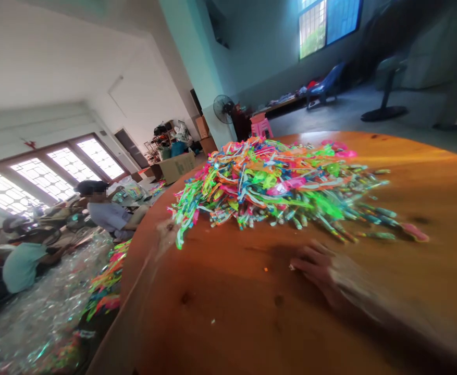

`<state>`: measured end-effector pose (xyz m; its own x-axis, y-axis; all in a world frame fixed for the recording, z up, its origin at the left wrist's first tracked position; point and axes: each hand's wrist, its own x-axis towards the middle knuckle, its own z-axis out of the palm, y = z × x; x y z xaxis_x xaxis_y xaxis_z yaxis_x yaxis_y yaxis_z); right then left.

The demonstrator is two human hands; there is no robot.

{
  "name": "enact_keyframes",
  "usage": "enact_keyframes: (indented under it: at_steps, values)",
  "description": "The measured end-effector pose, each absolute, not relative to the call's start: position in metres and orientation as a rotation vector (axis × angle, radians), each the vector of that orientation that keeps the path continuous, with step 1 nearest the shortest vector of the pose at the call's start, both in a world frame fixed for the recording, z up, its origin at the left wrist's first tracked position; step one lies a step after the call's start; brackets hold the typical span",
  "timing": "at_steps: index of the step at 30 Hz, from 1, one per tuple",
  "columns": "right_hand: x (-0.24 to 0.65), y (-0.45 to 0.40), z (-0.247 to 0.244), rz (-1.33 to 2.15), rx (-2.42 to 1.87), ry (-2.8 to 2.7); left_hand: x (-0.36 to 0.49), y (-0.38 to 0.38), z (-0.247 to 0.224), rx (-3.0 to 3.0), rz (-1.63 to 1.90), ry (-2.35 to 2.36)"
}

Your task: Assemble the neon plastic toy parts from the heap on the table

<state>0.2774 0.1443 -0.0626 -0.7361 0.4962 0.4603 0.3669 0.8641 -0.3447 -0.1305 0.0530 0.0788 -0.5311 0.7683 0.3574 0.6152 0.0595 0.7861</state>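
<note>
My right hand [317, 268] comes in from the lower right, low over the round wooden table [232, 291], a little blurred. Its fingers are bent and drawn together, with a small white piece [291, 267] at the fingertips, too small to name. Beyond the fingers lies a big heap of bright plastic items [259, 182], green, orange, pink and blue, with thin strips and small tube-like ends. One loose pink-ended item [415, 232] sticks out at the heap's right. An orange scrap [266, 269] and a white scrap [213, 321] lie on the wood. My left hand is out of view.
On the left, two people sit low: one in a grey shirt [109, 216], one in a light green shirt [24, 266]. Clear plastic wrapping [52, 302] and more colourful items [109, 276] lie beside the table. Behind stand a fan [223, 108], pink stool [261, 126] and blue chair [327, 84].
</note>
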Motion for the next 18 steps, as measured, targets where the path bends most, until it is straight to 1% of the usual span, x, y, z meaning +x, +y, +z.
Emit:
enact_keyframes:
  at_steps: [3, 7, 11, 15, 18]
  values:
    - [0.277, 0.137, -0.057, 0.270, -0.579, -2.552, -0.111, 0.041, 0.061, 1.306, 1.498, 2.076]
    - [0.277, 0.124, -0.047, 0.209, -0.481, -2.658, -0.059, 0.022, 0.032, 1.099, 1.510, 1.922]
    - [0.270, 0.102, -0.033, 0.279, -0.404, -2.686, -0.016, 0.004, 0.012, 0.863, 1.487, 1.841]
    - [0.253, 0.083, -0.017, 0.376, -0.413, -2.776, -0.001, -0.005, 0.002, 0.808, 1.566, 1.868]
    - [0.240, 0.077, -0.014, 0.372, -0.430, -2.824, -0.003, -0.009, 0.000, 0.817, 1.616, 1.834]
